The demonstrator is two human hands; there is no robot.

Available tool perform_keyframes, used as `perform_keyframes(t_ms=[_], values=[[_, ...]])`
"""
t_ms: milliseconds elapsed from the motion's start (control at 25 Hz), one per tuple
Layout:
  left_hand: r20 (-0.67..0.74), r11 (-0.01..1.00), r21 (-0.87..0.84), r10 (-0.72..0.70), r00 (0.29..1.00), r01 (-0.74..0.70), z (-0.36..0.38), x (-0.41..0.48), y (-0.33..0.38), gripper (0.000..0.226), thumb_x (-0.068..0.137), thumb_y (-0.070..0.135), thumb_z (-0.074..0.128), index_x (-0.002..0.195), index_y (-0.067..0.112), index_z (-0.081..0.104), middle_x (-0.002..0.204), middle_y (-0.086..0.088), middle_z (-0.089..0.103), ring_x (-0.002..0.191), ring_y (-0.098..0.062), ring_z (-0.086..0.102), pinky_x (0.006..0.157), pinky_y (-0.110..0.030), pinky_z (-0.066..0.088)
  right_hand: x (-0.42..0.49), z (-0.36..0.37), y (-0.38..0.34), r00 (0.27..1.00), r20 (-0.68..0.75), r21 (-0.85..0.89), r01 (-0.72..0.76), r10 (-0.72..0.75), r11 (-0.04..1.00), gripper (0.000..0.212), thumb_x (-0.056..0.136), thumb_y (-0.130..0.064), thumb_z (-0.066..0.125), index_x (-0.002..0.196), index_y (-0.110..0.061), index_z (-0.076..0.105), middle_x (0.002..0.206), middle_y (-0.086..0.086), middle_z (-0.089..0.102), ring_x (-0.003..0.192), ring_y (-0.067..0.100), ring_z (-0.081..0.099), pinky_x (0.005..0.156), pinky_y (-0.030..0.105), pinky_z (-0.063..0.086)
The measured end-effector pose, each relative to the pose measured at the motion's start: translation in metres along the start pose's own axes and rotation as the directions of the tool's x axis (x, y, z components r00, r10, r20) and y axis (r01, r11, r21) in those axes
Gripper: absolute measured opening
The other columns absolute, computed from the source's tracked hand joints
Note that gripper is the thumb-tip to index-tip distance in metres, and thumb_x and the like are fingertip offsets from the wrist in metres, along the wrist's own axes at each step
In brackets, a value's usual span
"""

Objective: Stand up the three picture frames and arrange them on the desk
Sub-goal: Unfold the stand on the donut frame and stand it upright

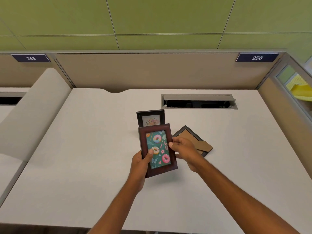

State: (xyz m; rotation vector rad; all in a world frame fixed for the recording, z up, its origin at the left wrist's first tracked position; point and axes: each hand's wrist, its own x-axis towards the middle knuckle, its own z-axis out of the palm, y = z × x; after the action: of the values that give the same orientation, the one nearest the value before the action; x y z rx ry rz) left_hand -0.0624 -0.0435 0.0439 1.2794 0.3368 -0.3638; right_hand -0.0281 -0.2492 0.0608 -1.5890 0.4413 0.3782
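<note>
A dark red-brown picture frame [157, 132] with a teal doughnut print is held above the desk [84, 149], picture side up. My left hand [141, 163] grips its lower left edge, thumb on the glass. My right hand [184, 150] pinches its right edge. Behind it stands a black frame [150, 117] with a small flower picture, upright and facing me, its lower part hidden. To the right a third dark frame [187, 132] lies face down on the desk, its brown cardboard back and stand [205, 146] showing; my right hand partly covers it.
An open grey cable hatch [199, 101] is set into the desk behind the frames. Beige partition walls [152, 71] close the back and right side. A rounded beige divider [33, 105] rises at the left. Something yellow [302, 91] sits beyond the right partition.
</note>
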Motion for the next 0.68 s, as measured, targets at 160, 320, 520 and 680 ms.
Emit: perform_keyframes(t_ms=[160, 320, 520, 680], values=[[0.050, 0.986, -0.155, -0.056, 0.997, 0.063, -0.004, -0.001, 0.003, 0.046, 0.095, 0.041, 0.075, 0.133, 0.016, 0.073, 0.126, -0.010, 0.084, 0.111, -0.031, 0.083, 0.079, -0.039, 0.070, -0.002, 0.002, 0.001, 0.999, 0.035, 0.013, 0.020, -0.020, 1.000, 0.016, 0.107, -0.029, 0.067, 0.120, -0.019, 0.070, 0.104, -0.005, 0.085, 0.096, 0.012, 0.083, 0.073, 0.032, 0.065], [0.050, 0.988, -0.130, -0.080, 0.996, 0.086, -0.014, 0.005, 0.003, 0.051, 0.093, 0.043, 0.078, 0.136, 0.015, 0.072, 0.127, -0.012, 0.083, 0.114, -0.033, 0.082, 0.083, -0.042, 0.070, -0.003, 0.005, 0.000, 0.999, 0.031, 0.025, 0.034, -0.035, 0.999, 0.018, 0.107, -0.030, 0.067, 0.121, -0.019, 0.068, 0.104, -0.005, 0.085, 0.095, 0.011, 0.083, 0.067, 0.025, 0.062], [0.022, 0.997, 0.016, -0.076, 0.997, 0.075, -0.024, 0.007, 0.010, 0.045, 0.098, 0.046, 0.074, 0.134, 0.018, 0.073, 0.122, -0.007, 0.085, 0.111, -0.029, 0.083, 0.085, -0.036, 0.070, -0.003, 0.011, -0.001, 0.999, 0.045, 0.050, 0.027, -0.029, 0.998, 0.017, 0.106, -0.030, 0.068, 0.120, -0.018, 0.068, 0.105, -0.004, 0.085, 0.094, 0.012, 0.083, 0.068, 0.027, 0.061], [-0.091, 0.940, 0.340, 0.024, 0.996, 0.008, -0.029, 0.005, 0.017, 0.042, 0.099, 0.060, 0.070, 0.124, 0.028, 0.077, 0.106, 0.010, 0.088, 0.097, -0.012, 0.085, 0.082, -0.030, 0.068, -0.002, 0.018, -0.003, 0.999, 0.046, 0.045, 0.021, -0.023, 0.999, 0.018, 0.106, -0.029, 0.068, 0.121, -0.019, 0.068, 0.104, -0.005, 0.085, 0.094, 0.011, 0.083, 0.067, 0.025, 0.062]])
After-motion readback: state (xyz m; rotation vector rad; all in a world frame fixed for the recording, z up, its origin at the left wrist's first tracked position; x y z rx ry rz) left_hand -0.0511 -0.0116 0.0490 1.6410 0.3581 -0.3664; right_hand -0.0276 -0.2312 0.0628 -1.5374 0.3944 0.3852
